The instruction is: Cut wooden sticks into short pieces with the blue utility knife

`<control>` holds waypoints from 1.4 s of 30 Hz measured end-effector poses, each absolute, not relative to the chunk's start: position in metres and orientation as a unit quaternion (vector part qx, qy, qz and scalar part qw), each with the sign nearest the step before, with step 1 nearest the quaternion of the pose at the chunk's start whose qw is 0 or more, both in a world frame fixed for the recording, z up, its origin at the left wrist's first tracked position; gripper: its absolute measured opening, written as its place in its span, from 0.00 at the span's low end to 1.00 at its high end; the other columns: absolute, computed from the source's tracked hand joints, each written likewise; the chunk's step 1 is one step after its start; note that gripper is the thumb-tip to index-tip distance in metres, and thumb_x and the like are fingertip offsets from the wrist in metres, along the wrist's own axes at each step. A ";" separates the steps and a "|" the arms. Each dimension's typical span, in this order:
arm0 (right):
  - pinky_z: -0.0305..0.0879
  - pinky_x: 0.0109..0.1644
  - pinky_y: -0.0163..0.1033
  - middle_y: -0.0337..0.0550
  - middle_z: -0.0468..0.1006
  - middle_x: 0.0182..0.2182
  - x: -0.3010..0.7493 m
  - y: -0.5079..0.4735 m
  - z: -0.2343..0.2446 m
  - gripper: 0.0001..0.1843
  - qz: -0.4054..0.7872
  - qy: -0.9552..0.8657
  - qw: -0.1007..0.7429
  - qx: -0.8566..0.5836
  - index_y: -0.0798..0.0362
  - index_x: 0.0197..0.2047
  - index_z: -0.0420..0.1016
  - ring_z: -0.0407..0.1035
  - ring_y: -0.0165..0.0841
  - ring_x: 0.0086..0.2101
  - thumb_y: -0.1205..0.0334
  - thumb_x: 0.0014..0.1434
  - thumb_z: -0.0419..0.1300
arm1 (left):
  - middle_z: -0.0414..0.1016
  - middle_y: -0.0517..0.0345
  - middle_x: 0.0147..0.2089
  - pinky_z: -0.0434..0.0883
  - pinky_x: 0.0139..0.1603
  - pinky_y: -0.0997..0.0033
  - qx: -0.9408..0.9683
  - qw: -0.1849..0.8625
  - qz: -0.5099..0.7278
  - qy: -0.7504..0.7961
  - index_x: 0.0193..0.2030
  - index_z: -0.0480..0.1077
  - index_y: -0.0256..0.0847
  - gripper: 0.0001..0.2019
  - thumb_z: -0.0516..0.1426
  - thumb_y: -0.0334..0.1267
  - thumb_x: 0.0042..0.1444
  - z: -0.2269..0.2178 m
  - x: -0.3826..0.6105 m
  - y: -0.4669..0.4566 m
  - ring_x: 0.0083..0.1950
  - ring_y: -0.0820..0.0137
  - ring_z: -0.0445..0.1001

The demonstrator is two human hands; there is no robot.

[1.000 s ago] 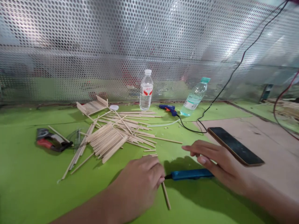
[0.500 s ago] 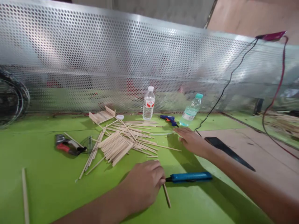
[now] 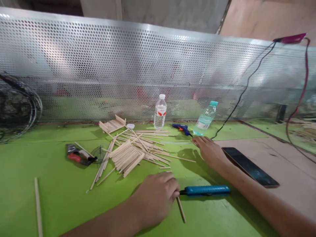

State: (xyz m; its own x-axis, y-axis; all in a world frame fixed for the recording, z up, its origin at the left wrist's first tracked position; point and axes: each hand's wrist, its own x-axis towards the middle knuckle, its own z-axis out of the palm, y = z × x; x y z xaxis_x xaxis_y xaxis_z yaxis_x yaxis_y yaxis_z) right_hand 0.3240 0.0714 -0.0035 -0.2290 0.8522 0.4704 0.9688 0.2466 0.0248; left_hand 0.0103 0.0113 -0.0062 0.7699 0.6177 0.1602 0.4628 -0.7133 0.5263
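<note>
My left hand [image 3: 159,194] is closed around a thin wooden stick [image 3: 181,210], which sticks out below the fingers. Right by those fingers lies a tool with a blue handle [image 3: 207,190]; its dark front end runs under the hand, so I cannot tell its kind. My right hand [image 3: 209,150] is palm down over the green table, fingers stretched out. Its fingertips are beside the black cord end of a blue glue gun [image 3: 181,128]; whether they touch it is unclear. Between the hands and beyond lie many loose wooden sticks [image 3: 158,152] and a flat panel of joined sticks [image 3: 125,157].
A second stick piece [image 3: 113,125] stands at the back. Red-handled pruners [image 3: 80,154] and a clear protractor [image 3: 100,154] lie left. Two bottles, one clear [image 3: 160,113] and one greenish [image 3: 205,120], stand before a perforated metal screen [image 3: 148,65]. A phone [image 3: 250,166] lies right.
The view has shifted slightly, so everything sits a little further right. My right hand has shifted slightly, showing more of the phone. My left hand keeps its grip on the stick.
</note>
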 end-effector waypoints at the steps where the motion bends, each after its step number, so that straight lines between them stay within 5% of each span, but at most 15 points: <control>1: 0.66 0.43 0.44 0.52 0.79 0.43 0.324 0.071 -0.003 0.21 -0.157 -0.757 0.203 -0.601 0.54 0.50 0.73 0.72 0.43 0.43 0.77 0.60 0.47 | 0.74 0.59 0.39 0.71 0.41 0.64 0.908 0.241 0.167 0.299 0.39 0.70 0.41 0.07 0.52 0.34 0.68 -0.007 0.010 0.011 0.39 0.68 0.72; 8: 0.72 0.46 0.46 0.49 0.78 0.48 0.324 0.068 -0.004 0.20 -0.067 -0.717 0.350 -0.600 0.51 0.54 0.72 0.77 0.40 0.42 0.70 0.64 0.48 | 0.75 0.59 0.40 0.71 0.42 0.64 0.911 0.240 0.161 0.293 0.41 0.71 0.41 0.08 0.51 0.34 0.68 -0.003 0.009 0.010 0.40 0.67 0.72; 13: 0.77 0.36 0.45 0.46 0.80 0.37 0.317 0.070 -0.005 0.14 0.061 -0.673 0.449 -0.585 0.51 0.49 0.73 0.78 0.37 0.32 0.54 0.67 0.54 | 0.74 0.59 0.40 0.70 0.38 0.65 0.918 0.228 0.150 0.289 0.41 0.71 0.41 0.08 0.51 0.36 0.69 -0.001 0.010 0.011 0.39 0.67 0.71; 17: 0.77 0.34 0.43 0.47 0.82 0.37 0.311 0.069 0.002 0.19 0.147 -0.637 0.494 -0.573 0.50 0.48 0.73 0.80 0.39 0.35 0.45 0.64 0.58 | 0.74 0.59 0.39 0.70 0.39 0.65 0.917 0.227 0.149 0.292 0.42 0.71 0.41 0.08 0.51 0.35 0.68 -0.001 0.011 0.011 0.38 0.68 0.72; 24: 0.76 0.41 0.46 0.46 0.82 0.34 0.293 0.049 0.024 0.17 0.198 -0.624 0.485 -0.579 0.50 0.41 0.81 0.78 0.40 0.36 0.47 0.56 0.68 | 0.74 0.59 0.39 0.70 0.40 0.65 0.922 0.214 0.152 0.286 0.40 0.72 0.40 0.08 0.51 0.34 0.68 0.000 0.011 0.012 0.39 0.68 0.72; 28: 0.75 0.35 0.42 0.43 0.80 0.31 0.278 0.043 0.035 0.19 0.262 -0.570 0.554 -0.547 0.50 0.41 0.77 0.75 0.34 0.30 0.44 0.56 0.67 | 0.74 0.59 0.40 0.70 0.40 0.65 0.924 0.212 0.148 0.282 0.40 0.71 0.41 0.07 0.52 0.33 0.68 -0.001 0.012 0.012 0.40 0.68 0.72; 42: 0.60 0.25 0.36 0.39 0.74 0.27 0.312 0.055 0.039 0.17 0.208 -0.568 0.571 -0.555 0.49 0.40 0.73 0.66 0.30 0.24 0.47 0.56 0.66 | 0.75 0.59 0.39 0.70 0.40 0.65 0.919 0.218 0.149 0.291 0.40 0.71 0.42 0.08 0.51 0.33 0.68 0.000 0.011 0.011 0.39 0.67 0.73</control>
State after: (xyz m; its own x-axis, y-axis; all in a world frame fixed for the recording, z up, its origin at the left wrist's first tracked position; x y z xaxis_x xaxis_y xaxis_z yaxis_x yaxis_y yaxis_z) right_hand 0.3117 0.0551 0.0393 0.2673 0.8682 0.4180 0.3940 0.2974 -0.8697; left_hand 0.0110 0.0111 0.0004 0.7856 0.6009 0.1472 0.4705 -0.7349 0.4885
